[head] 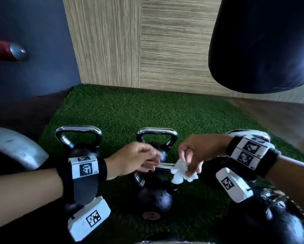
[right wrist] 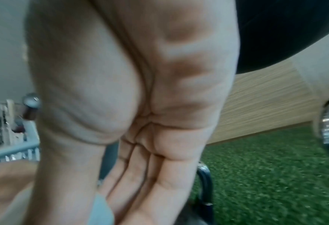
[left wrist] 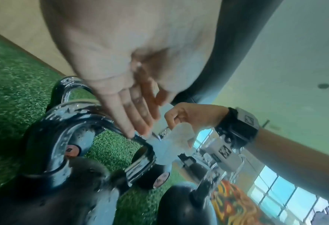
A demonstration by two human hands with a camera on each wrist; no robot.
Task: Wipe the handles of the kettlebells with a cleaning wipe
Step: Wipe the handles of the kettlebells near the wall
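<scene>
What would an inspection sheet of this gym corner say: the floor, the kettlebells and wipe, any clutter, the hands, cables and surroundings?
Surface: green artificial turf, edged by dark flooring.
Job's things: several black kettlebells with chrome handles; the near middle kettlebell has its handle between the hands; two more stand behind, back left kettlebell and back middle kettlebell. Crumpled white cleaning wipe at the near handle's right end.
Clutter: nothing seen.
Grippers: left hand with fingertips on the near handle; right hand pinches the wipe. Both wrists wear marker bands.
Cables: nothing seen.
Surroundings: wood-grain wall panel, dark hanging punching bag, red padded bar on a grey wall.
</scene>
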